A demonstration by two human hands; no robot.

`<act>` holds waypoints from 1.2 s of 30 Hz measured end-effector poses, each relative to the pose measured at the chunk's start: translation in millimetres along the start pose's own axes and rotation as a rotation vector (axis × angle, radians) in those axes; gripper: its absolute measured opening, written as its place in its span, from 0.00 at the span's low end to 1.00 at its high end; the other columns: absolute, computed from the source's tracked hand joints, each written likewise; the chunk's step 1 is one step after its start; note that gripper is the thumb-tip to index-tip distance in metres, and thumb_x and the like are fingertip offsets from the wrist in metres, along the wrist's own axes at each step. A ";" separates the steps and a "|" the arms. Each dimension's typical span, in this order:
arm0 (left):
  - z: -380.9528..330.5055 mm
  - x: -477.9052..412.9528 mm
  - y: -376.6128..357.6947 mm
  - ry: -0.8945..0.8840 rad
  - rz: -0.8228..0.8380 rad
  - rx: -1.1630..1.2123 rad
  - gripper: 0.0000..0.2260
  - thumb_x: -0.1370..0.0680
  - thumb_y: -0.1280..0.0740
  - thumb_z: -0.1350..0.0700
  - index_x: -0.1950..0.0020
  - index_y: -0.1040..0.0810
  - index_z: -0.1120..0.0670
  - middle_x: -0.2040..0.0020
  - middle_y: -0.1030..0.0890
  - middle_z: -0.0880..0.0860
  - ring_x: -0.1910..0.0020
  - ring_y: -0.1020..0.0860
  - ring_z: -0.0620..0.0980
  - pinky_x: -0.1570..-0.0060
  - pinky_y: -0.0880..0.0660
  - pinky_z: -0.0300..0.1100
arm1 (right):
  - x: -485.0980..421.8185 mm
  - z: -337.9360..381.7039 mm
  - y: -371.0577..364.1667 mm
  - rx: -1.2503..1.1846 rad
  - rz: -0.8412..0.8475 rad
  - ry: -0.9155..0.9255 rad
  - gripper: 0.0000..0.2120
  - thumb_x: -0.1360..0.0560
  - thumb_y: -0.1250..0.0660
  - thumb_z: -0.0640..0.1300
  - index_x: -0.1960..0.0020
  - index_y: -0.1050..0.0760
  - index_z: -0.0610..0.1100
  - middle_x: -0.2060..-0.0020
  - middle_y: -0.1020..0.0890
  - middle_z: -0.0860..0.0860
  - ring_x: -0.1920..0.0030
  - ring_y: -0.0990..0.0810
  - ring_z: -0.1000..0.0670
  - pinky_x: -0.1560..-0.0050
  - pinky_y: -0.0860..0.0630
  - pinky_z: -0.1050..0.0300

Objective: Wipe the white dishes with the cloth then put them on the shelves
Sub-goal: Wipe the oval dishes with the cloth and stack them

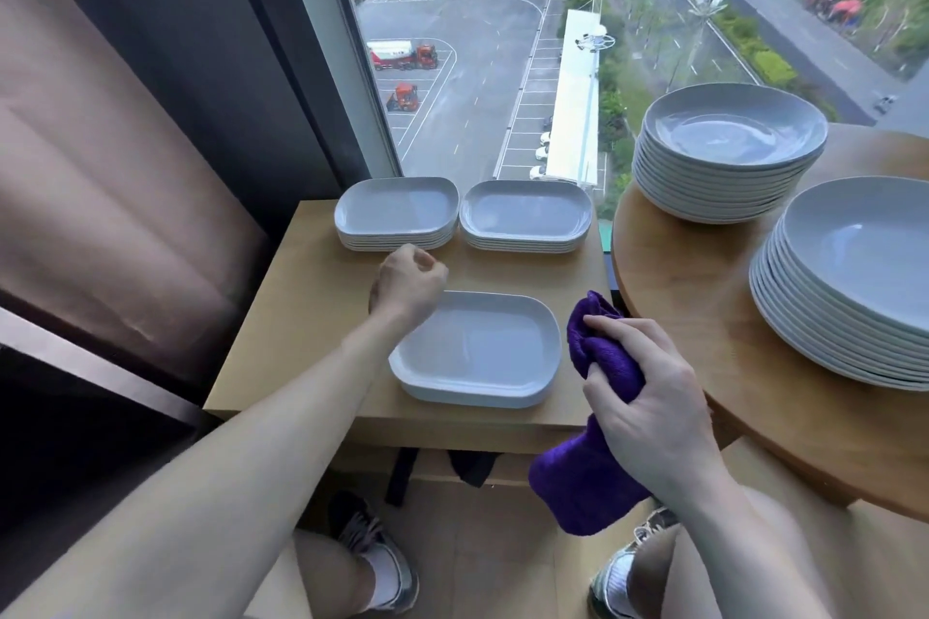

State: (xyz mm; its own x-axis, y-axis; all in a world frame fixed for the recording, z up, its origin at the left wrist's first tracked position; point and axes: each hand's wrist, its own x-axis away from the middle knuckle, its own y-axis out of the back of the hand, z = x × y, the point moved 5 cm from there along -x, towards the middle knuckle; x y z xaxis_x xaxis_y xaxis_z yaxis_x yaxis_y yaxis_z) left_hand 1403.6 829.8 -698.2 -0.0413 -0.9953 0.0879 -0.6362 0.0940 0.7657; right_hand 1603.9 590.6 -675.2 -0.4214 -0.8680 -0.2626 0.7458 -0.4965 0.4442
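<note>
By the tall window, a small wooden worktop [301, 317] carried stacked white dishes [525, 214] at the back and one dish [482, 352] set forward, probably for wiping. The right hand [653, 397] gripped the purple cloth [595, 347] beside that dish. The left hand [409, 284] hovered over its far corner, curled and apparently empty.

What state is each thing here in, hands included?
Left hand: fingers curled, holding nothing.
Right hand: grips the purple cloth.
Purple cloth: bunched, hanging from that hand.
Front rectangular dish: empty, flat on the small table.
Rear left dish stack: neatly stacked.
Rear right dish stack: neatly stacked.
Far round plate stack: neat, on the round table.
Near round plate stack: neat, same table.
</note>
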 end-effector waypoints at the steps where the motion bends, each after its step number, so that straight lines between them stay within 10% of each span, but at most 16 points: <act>1: -12.3 -8.5 -6.6 0.019 0.026 -0.006 0.05 0.21 0.33 0.50 0.51 0.21 0.50 0.55 0.19 0.48 0.49 0.21 0.54 0.52 0.28 0.43 | -3.7 -1.3 -0.1 -0.007 -0.001 -0.001 0.21 0.28 0.37 0.53 0.36 0.22 0.54 0.43 0.24 0.64 0.42 0.23 0.60 0.46 0.32 0.76; 4: -41.9 -32.1 -34.1 0.044 0.108 -0.064 0.12 0.21 0.35 0.47 0.58 0.20 0.54 0.61 0.19 0.52 0.52 0.19 0.58 0.59 0.31 0.43 | -17.2 -5.6 0.6 -0.005 -0.008 0.004 0.21 0.28 0.37 0.53 0.36 0.21 0.53 0.44 0.24 0.64 0.42 0.23 0.60 0.46 0.33 0.77; 8: -52.9 -59.7 -61.2 0.155 0.125 -0.001 0.21 0.20 0.37 0.42 0.42 0.20 0.59 0.51 0.15 0.56 0.50 0.17 0.58 0.54 0.24 0.45 | -35.1 -12.5 0.5 -0.006 -0.016 0.007 0.21 0.28 0.37 0.54 0.37 0.22 0.55 0.44 0.24 0.64 0.42 0.23 0.60 0.46 0.32 0.76; 14: -44.5 -87.2 -82.6 0.291 0.106 0.227 0.15 0.21 0.33 0.54 0.40 0.21 0.62 0.65 0.20 0.57 0.64 0.17 0.57 0.49 0.15 0.54 | -63.0 -17.8 -6.3 0.014 0.009 -0.012 0.22 0.28 0.37 0.53 0.36 0.21 0.53 0.45 0.24 0.64 0.44 0.24 0.62 0.47 0.33 0.76; 22: -34.9 -86.8 -101.7 0.402 0.071 0.428 0.17 0.21 0.32 0.59 0.32 0.24 0.54 0.61 0.25 0.50 0.71 0.26 0.48 0.68 0.22 0.39 | -72.7 -18.6 -12.2 0.024 0.065 0.017 0.22 0.28 0.37 0.53 0.35 0.22 0.52 0.45 0.25 0.63 0.45 0.23 0.61 0.47 0.31 0.74; 28: -38.2 -77.9 -104.5 0.401 0.049 0.605 0.04 0.21 0.34 0.57 0.48 0.24 0.53 0.67 0.27 0.51 0.74 0.30 0.49 0.72 0.33 0.36 | -67.7 -24.7 -4.0 0.003 0.050 -0.016 0.23 0.29 0.39 0.55 0.36 0.21 0.52 0.45 0.24 0.63 0.45 0.23 0.60 0.47 0.31 0.74; 36: -66.2 -35.3 -80.0 0.413 0.107 1.166 0.08 0.25 0.40 0.68 0.50 0.25 0.58 0.62 0.24 0.58 0.65 0.21 0.56 0.70 0.18 0.41 | -54.6 -21.7 6.6 0.014 0.045 -0.067 0.24 0.29 0.39 0.57 0.36 0.22 0.54 0.45 0.24 0.65 0.44 0.23 0.60 0.49 0.30 0.74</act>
State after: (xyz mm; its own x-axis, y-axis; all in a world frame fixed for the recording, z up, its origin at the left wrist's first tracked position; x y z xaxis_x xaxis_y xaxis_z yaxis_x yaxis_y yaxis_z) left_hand 1506.9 859.1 -720.4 -0.0238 -0.8821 0.4705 -0.9582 -0.1141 -0.2625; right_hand 1643.1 634.9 -676.5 -0.4213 -0.8880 -0.1843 0.7577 -0.4563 0.4666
